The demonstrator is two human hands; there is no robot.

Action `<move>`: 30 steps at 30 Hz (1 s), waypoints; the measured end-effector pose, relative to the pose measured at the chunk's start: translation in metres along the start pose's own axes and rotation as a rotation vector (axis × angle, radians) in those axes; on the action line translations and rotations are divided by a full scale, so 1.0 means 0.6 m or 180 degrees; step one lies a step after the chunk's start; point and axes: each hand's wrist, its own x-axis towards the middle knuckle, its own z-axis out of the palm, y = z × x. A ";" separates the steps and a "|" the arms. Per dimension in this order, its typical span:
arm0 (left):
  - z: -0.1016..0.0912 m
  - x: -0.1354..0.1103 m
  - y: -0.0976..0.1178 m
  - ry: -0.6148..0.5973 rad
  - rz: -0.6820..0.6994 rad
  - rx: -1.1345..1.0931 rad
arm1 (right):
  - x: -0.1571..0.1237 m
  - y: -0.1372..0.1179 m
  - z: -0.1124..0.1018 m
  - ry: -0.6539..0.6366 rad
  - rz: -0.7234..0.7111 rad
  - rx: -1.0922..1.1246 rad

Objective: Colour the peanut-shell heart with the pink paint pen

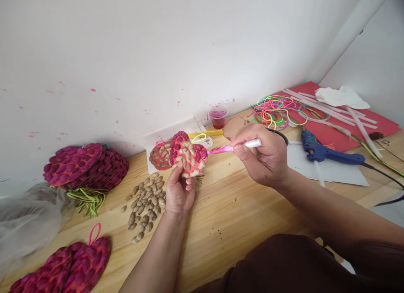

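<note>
My left hand (pixel 180 191) is closed on the lower edge of a red heart-shaped ornament (pixel 188 159) covered with peanuts, with a yellow cord loop at its top. Peanuts along its left, top and right lobe are painted magenta; those in the middle and at the bottom are bare tan. In my right hand (pixel 263 156) a paintbrush (pixel 224 149) with a white handle end and pink-stained shaft is pinched between thumb and fingers. Its tip meets the ornament's right edge. Behind the ornament lies another red piece (pixel 160 155) with unpainted peanuts and a pink loop.
Loose peanuts (pixel 148 202) lie left of my left hand. A cup of magenta paint (pixel 218 117) stands by the wall. Painted ornaments (pixel 91 166) are stacked at left, others (pixel 90 263) nearer. A blue glue gun (pixel 331 154) with its cord, colored cords (pixel 277 110) and red sheets (pixel 344 139) are at right.
</note>
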 end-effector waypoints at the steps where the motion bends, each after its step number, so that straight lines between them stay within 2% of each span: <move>1: 0.000 0.000 0.000 0.0042 0.0003 -0.0025 | 0.000 -0.001 0.000 -0.0015 -0.0013 -0.0013; 7: 0.004 0.001 -0.001 0.0218 -0.0004 -0.0136 | 0.002 -0.002 0.002 -0.0123 -0.0377 -0.0260; 11: 0.006 0.002 -0.001 0.0278 -0.0005 -0.0136 | 0.000 0.002 0.003 -0.0365 -0.0730 -0.0555; 20: 0.005 0.006 -0.001 0.0318 0.0162 0.0002 | 0.001 -0.007 0.004 -0.0813 -0.1192 -0.0877; 25: 0.003 0.006 -0.003 0.0275 0.0277 -0.0011 | 0.003 -0.013 0.006 -0.0825 -0.1316 -0.0896; 30: 0.003 0.007 -0.001 0.0307 0.0212 -0.0026 | 0.004 -0.003 0.002 -0.0851 -0.1214 -0.0963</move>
